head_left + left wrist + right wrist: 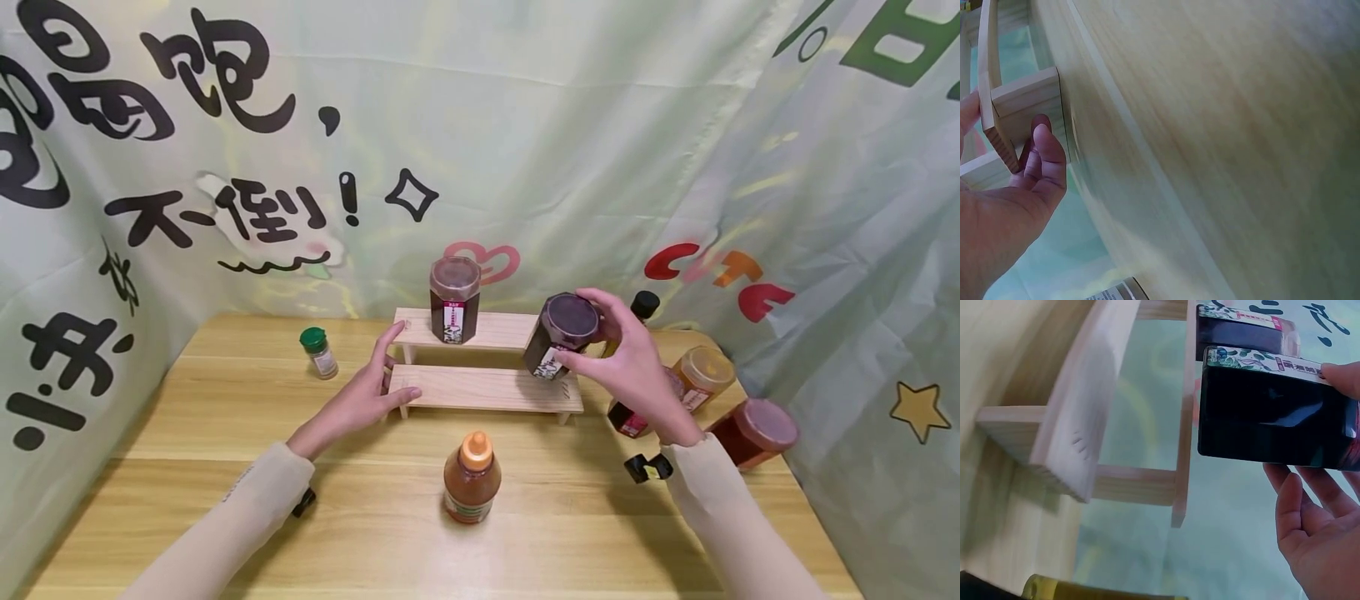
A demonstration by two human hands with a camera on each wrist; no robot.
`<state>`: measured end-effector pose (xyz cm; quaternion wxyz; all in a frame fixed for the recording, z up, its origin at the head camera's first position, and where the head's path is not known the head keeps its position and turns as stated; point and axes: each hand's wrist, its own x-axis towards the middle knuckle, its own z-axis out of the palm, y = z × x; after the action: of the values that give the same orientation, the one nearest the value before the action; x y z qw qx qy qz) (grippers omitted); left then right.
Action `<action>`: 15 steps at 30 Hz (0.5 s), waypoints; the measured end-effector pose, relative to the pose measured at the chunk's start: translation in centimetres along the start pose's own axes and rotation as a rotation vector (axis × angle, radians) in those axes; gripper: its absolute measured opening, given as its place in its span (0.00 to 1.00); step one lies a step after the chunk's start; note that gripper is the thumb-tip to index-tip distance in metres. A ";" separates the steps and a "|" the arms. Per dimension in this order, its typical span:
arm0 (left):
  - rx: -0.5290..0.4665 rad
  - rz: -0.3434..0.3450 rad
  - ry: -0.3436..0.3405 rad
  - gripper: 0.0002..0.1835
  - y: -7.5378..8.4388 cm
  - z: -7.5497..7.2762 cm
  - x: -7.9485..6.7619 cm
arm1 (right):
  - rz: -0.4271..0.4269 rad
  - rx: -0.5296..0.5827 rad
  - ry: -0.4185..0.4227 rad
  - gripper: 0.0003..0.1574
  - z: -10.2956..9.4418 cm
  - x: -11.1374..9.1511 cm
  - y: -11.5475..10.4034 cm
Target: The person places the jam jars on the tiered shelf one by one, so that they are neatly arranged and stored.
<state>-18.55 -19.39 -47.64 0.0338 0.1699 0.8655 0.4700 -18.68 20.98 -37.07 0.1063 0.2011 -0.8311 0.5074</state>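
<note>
My right hand (628,354) grips a dark hexagonal jar (564,329) by its sides, thumb at the label. In the head view the jar is tilted in front of the right end of a two-step wooden rack (480,388). The right wrist view shows the jar's base (1202,406) close to the upper board; I cannot tell whether they touch. A similar dark jar (454,304) stands upright on the upper step, left of centre. My left hand (366,392) holds the rack's left end, thumb on the lower board and fingers curled beneath it (1038,156).
An orange-capped sauce bottle (472,483) stands in front of the rack. A green-topped shaker (319,353) is at the left. On the right are a black-capped bottle (644,307), a yellow jar (705,375), a red jar (753,433) and a partly hidden dark jar (628,418).
</note>
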 end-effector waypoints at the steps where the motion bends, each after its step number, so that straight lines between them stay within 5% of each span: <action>1: 0.001 -0.004 0.002 0.60 0.0 0.0 0.0 | 0.000 0.001 0.000 0.54 0.2 0.3 -0.1; 15: -0.003 0.000 0.006 0.60 0.1 0.0 -0.1 | -0.026 0.010 0.017 0.53 2.1 3.6 0.1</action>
<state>-18.42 -19.38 -47.59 0.0316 0.1685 0.8649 0.4717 -21.91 18.36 -36.74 0.1189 0.2079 -0.8250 0.5118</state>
